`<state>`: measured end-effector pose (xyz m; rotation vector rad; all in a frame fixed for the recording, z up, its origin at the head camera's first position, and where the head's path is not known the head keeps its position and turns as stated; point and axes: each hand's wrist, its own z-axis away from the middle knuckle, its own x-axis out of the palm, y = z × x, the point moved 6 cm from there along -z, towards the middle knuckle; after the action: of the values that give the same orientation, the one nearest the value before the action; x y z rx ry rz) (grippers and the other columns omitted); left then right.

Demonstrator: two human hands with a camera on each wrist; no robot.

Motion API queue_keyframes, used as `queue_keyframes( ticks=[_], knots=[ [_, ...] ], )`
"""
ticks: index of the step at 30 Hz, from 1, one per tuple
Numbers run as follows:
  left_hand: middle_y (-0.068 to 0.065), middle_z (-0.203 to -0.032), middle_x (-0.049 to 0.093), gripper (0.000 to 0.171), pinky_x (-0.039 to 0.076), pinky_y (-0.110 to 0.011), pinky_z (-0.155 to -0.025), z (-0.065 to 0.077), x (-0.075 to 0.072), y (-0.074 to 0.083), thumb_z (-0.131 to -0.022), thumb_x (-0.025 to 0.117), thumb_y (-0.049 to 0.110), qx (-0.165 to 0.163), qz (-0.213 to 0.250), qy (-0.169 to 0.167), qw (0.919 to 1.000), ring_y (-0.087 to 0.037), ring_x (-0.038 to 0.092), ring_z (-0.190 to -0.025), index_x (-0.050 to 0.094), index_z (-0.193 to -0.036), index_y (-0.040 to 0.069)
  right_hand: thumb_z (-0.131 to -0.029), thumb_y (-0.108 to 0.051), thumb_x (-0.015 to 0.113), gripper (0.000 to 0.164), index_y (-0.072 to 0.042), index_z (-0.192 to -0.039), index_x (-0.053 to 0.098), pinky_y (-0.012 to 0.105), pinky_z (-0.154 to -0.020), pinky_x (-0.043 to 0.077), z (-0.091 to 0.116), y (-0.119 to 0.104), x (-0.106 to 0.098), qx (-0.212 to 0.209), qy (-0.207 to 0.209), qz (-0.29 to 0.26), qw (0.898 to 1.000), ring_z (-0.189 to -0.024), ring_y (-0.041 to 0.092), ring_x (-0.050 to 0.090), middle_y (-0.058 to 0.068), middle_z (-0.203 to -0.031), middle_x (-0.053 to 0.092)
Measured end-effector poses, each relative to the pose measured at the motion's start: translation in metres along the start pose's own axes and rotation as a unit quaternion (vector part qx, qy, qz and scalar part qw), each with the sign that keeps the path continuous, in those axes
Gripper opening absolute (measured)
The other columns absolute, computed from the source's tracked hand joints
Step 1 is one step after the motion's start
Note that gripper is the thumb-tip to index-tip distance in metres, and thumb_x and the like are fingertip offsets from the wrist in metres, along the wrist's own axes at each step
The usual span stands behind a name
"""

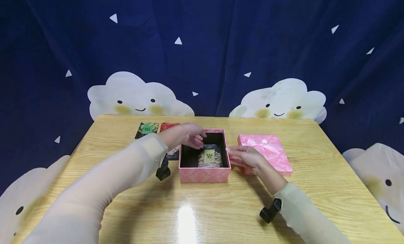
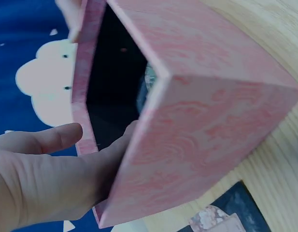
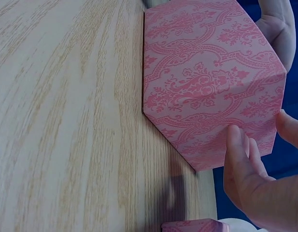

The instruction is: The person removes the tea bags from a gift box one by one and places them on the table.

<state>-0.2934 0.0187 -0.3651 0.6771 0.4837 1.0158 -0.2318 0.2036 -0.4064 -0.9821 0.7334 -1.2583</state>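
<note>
A pink patterned gift box (image 1: 204, 175) stands without its lid on the table, its inside black. In it lies a dark packet (image 1: 209, 158) with a pale yellow label. My left hand (image 1: 192, 135) reaches over the left wall into the box, fingers loosely bent. The left wrist view shows its thumb raised above the rim and the other fingers partly hidden behind the box wall. On the other side, my right hand (image 1: 246, 157) touches the outer right wall with extended fingers (image 3: 238, 150), its thumb at the rim.
The pink lid (image 1: 266, 149) with a bow lies right of the box, behind the right hand. Left of the box are a green-labelled packet (image 1: 147, 129), a red packet (image 1: 168, 125) and a dark packet (image 1: 173, 154), partly hidden by the left arm. A dark blue curtain (image 1: 202, 54) hangs behind.
</note>
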Motion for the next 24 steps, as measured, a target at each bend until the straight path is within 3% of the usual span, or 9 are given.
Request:
queue_keyframes(
  ticks=[4, 9, 24],
  knots=[
    [-0.021, -0.146, 0.039, 0.047, 0.042, -0.043, -0.111, -0.002, 0.001, -0.006, -0.097, 0.05, 0.012, -0.022, -0.02, 0.021, 0.9993, -0.033, 0.048, -0.132, 0.038, -0.14, -0.003, -0.096, -0.011, 0.057, 0.041, 0.014, -0.126, 0.045, 0.023, -0.079, 0.06, 0.0, 0.001, 0.0, -0.001, -0.002, -0.001, 1.0, -0.08, 0.006, 0.069, -0.004, -0.081, 0.072],
    [-0.024, -0.15, 0.034, 0.057, 0.036, -0.046, -0.115, -0.003, 0.003, -0.012, -0.097, 0.052, 0.015, -0.044, -0.02, 0.031, 0.9984, -0.04, 0.039, -0.138, 0.028, -0.146, -0.003, -0.095, -0.013, 0.059, 0.043, 0.013, -0.126, 0.046, 0.023, -0.08, 0.059, 0.0, 0.001, 0.001, 0.002, -0.001, 0.003, 1.0, -0.08, 0.005, 0.069, -0.005, -0.08, 0.072],
    [-0.031, -0.147, 0.037, 0.06, 0.034, -0.048, -0.117, -0.007, 0.009, -0.023, -0.098, 0.05, 0.021, -0.084, -0.012, 0.022, 0.9962, -0.039, 0.039, -0.138, 0.027, -0.143, -0.01, -0.094, -0.016, 0.062, 0.05, 0.014, -0.131, 0.043, 0.023, -0.081, 0.059, 0.0, 0.001, -0.001, 0.005, 0.009, 0.009, 1.0, -0.081, 0.005, 0.07, -0.004, -0.082, 0.072]
  ],
)
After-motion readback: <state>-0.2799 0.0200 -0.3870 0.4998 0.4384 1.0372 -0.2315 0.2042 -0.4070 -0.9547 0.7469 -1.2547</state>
